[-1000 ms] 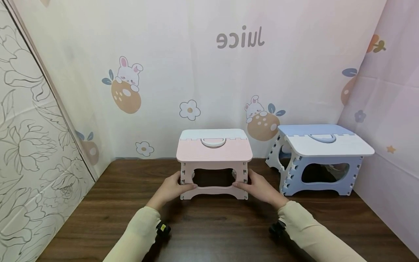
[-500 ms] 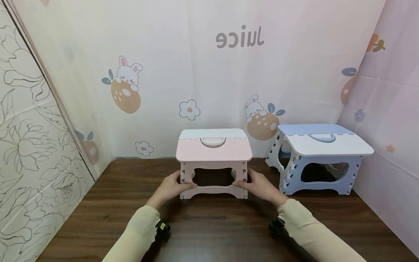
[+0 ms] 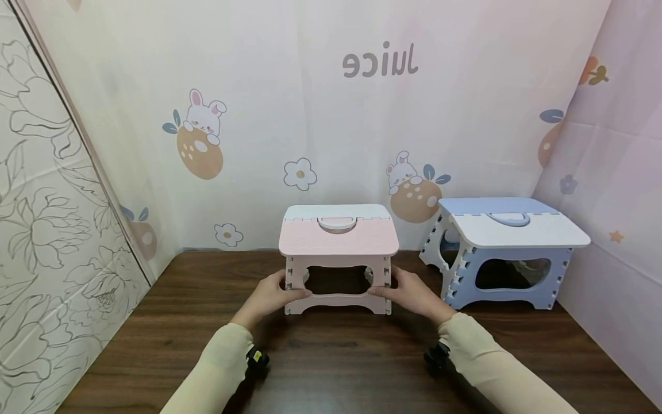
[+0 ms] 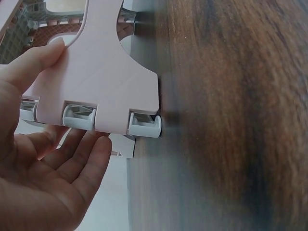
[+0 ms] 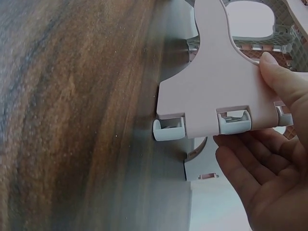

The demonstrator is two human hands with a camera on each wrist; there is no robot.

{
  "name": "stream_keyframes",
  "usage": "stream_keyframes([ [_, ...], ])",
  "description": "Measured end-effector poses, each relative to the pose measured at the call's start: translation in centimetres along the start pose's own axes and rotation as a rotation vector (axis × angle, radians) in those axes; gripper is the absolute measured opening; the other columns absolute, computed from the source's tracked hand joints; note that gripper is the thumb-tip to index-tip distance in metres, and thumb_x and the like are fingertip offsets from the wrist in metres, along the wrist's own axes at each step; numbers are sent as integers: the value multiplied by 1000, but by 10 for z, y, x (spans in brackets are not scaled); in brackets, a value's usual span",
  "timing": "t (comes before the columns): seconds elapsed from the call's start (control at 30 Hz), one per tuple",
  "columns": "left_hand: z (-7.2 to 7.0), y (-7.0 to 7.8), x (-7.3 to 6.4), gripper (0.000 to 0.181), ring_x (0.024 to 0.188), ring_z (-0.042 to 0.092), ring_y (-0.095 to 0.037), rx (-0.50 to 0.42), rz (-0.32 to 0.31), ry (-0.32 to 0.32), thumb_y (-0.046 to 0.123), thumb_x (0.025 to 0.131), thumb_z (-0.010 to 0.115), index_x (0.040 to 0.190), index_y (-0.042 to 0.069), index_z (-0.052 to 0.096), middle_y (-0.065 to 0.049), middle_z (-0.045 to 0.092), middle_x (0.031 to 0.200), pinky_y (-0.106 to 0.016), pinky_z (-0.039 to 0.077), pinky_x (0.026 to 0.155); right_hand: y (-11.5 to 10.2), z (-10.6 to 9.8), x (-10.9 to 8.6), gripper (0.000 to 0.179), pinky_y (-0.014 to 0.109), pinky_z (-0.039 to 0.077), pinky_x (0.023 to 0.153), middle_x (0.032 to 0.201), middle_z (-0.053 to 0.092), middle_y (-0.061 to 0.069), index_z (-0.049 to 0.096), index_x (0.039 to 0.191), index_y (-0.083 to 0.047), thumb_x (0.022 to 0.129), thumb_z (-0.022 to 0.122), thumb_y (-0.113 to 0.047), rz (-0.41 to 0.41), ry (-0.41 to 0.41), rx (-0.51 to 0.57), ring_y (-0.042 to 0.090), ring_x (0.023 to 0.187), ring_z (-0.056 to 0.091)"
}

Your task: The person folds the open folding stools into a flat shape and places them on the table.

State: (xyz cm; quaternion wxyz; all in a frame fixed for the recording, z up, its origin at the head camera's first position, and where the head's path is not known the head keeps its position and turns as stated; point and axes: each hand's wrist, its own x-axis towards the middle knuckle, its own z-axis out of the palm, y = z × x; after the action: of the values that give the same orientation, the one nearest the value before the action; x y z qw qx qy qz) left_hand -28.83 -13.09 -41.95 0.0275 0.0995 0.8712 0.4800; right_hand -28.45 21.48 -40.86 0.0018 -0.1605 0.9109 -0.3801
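A pink folding stool [image 3: 338, 238] with a white back strip and a white carrying handle [image 3: 337, 223] stands upright and unfolded on the wooden table. My left hand [image 3: 269, 299] grips its left leg, thumb on the front panel and fingers behind the side edge. On the opposite side my right hand [image 3: 411, 294] holds the right leg in the same manner. Both wrist views show the thumbs at the rim of the panel's opening, the pink leg [image 4: 101, 82] at left and the pink leg [image 5: 221, 86] at right, with white hinge pieces along their edges.
To the right stands a larger blue and white folding stool [image 3: 509, 259], unfolded, near the side curtain. Behind the wooden table [image 3: 331, 356] hangs a printed curtain [image 3: 248, 115]. A panel with line-drawn flowers [image 3: 46, 230] borders the left side.
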Motion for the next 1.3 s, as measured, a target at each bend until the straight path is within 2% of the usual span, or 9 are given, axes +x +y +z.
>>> stream_keyframes([
  [0.27,-1,0,1,59,95,64,-19,5,7,-9,44,79,84,123,11,65,-1,69,106,-45,52,85,5,0,2,79,38,55,77,115,69,8,51,140,-3,85,77,-52,0,-1,7,15,93,67],
  [0.8,-2,2,3,55,95,64,-18,0,-1,-12,43,79,84,121,12,66,0,70,104,-46,52,87,5,-3,6,79,40,55,79,119,67,10,51,140,-2,84,77,-52,13,-9,19,17,96,66],
  [1.03,-2,1,3,56,95,65,-18,-10,17,-15,40,80,84,124,11,65,-1,70,107,-44,53,86,4,-4,7,80,42,54,82,121,66,10,50,142,-4,85,77,-52,19,-12,22,18,99,66],
  [1.3,-2,0,1,60,100,64,-21,6,30,-46,42,82,82,130,11,63,-3,69,116,-46,52,88,6,-2,5,81,42,55,81,122,66,11,48,143,-2,85,77,-50,35,-24,46,19,99,66],
])
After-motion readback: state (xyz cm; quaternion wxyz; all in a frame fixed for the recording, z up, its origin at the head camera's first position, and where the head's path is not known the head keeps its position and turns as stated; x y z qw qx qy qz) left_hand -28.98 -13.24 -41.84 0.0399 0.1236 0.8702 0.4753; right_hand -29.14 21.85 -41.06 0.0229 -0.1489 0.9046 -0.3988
